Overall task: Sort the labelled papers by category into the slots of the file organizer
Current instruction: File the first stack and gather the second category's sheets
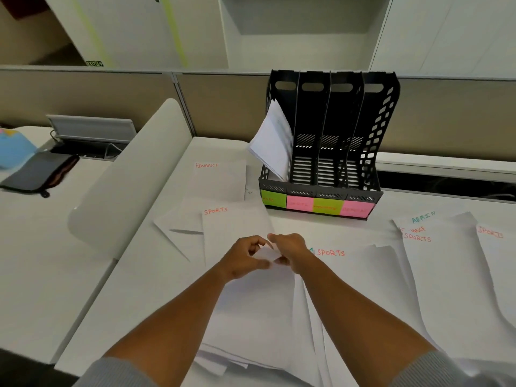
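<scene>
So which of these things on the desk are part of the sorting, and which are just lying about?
Part of the job:
- file organizer, papers already in its leftmost slot
- FINANCE sheet
- SPORTS sheet
- ADMIN sheet
- paper corner pinched by both hands

Lying about:
- dark pouch
- blue item

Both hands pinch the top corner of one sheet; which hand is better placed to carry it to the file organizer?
Probably the right hand. The file organizer stands ahead on its side, while the left hand would reach across. The sheet has its label hidden, so its slot is unclear.
</scene>
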The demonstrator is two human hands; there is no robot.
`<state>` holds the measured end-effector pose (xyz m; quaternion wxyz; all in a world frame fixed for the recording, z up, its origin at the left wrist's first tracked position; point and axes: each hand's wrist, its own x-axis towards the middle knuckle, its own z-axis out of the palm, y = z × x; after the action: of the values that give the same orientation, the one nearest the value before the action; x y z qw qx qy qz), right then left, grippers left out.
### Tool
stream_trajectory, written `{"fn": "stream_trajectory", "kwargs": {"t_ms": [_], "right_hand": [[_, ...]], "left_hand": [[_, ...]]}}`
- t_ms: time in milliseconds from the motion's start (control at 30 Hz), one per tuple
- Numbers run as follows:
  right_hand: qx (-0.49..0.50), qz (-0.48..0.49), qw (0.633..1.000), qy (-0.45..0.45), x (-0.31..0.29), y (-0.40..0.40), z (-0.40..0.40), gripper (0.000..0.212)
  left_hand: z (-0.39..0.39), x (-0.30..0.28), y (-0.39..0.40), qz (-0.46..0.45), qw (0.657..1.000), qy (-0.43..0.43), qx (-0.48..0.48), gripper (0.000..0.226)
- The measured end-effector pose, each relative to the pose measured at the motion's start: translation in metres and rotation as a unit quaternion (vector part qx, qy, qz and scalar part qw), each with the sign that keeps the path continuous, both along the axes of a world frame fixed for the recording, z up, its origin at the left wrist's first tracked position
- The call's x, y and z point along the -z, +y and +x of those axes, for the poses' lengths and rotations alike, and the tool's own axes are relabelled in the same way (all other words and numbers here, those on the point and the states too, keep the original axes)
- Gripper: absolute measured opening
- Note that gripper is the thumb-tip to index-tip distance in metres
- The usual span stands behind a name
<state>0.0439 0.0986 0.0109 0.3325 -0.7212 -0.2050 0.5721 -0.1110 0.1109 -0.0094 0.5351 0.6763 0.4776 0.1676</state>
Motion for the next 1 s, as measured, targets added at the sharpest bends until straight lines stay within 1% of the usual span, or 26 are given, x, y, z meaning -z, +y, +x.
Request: {"fn": "stream_trajectory", "kwargs": {"t_ms": [33,100,133,200,233,267,300,367,400,433,500,567,633,733,833,900,1000], "right_hand": [[0.003,-0.006,1.0,-0.016,0.002,-0.004,0.003,0.02],[-0.042,-0.02,0.996,-0.072,0.005,-0.013,0.006,0.016],[-0.06,-0.021,0.994,-0.095,0.006,-0.017,0.007,0.013],[-0.073,-0.005,0.991,-0.111,0.011,-0.024,0.01,0.009],[-0.073,0.007,0.991,-0.116,0.013,-0.029,0.011,0.015],[-0.073,0.017,0.989,-0.129,0.012,-0.033,0.013,0.019],[-0.078,0.023,0.986,-0.147,0.012,-0.039,0.015,0.021],[-0.092,0.025,0.978,-0.184,0.011,-0.047,0.02,0.022],[-0.092,0.02,0.976,-0.196,0.011,-0.051,0.023,0.024],[-0.091,0.012,0.975,-0.203,0.01,-0.055,0.026,0.027],[-0.101,-0.007,0.973,-0.206,0.011,-0.063,0.03,0.027],[-0.119,-0.03,0.972,-0.199,0.013,-0.07,0.032,0.025],[-0.135,-0.04,0.971,-0.194,0.016,-0.076,0.033,0.027],[-0.142,-0.028,0.97,-0.193,0.022,-0.081,0.032,0.038],[-0.132,-0.016,0.973,-0.19,0.025,-0.083,0.031,0.05],[-0.128,-0.011,0.975,-0.181,0.028,-0.083,0.031,0.05],[-0.132,-0.004,0.978,-0.163,0.031,-0.082,0.032,0.045]], "left_hand": [[-0.001,-0.001,-0.004,-0.027,0.999,-0.014,0.014,0.041],[0.0,-0.005,-0.012,-0.062,0.997,-0.03,0.021,0.04],[0.002,-0.008,-0.016,-0.067,0.997,-0.033,0.013,0.044],[0.006,-0.013,-0.021,-0.072,0.996,-0.035,-0.03,0.06],[0.007,-0.014,-0.023,-0.072,0.995,-0.031,-0.064,0.067],[0.007,-0.014,-0.025,-0.061,0.993,-0.02,-0.099,0.069],[0.005,-0.013,-0.026,-0.035,0.991,0.002,-0.131,0.063],[-0.004,-0.005,-0.026,0.036,0.979,0.075,-0.184,0.036],[-0.008,-0.002,-0.027,0.06,0.972,0.11,-0.2,0.026],[-0.012,0.0,-0.028,0.07,0.964,0.14,-0.213,0.024],[-0.016,0.004,-0.032,0.066,0.946,0.198,-0.249,0.035],[-0.018,0.006,-0.037,0.046,0.917,0.265,-0.294,0.047],[-0.019,0.007,-0.042,0.012,0.898,0.293,-0.328,0.055],[-0.02,0.01,-0.046,-0.03,0.89,0.285,-0.355,0.063],[-0.022,0.012,-0.047,-0.04,0.891,0.279,-0.356,0.062],[-0.024,0.013,-0.048,-0.037,0.893,0.281,-0.35,0.058],[-0.025,0.011,-0.048,-0.025,0.891,0.271,-0.364,0.051]]}}
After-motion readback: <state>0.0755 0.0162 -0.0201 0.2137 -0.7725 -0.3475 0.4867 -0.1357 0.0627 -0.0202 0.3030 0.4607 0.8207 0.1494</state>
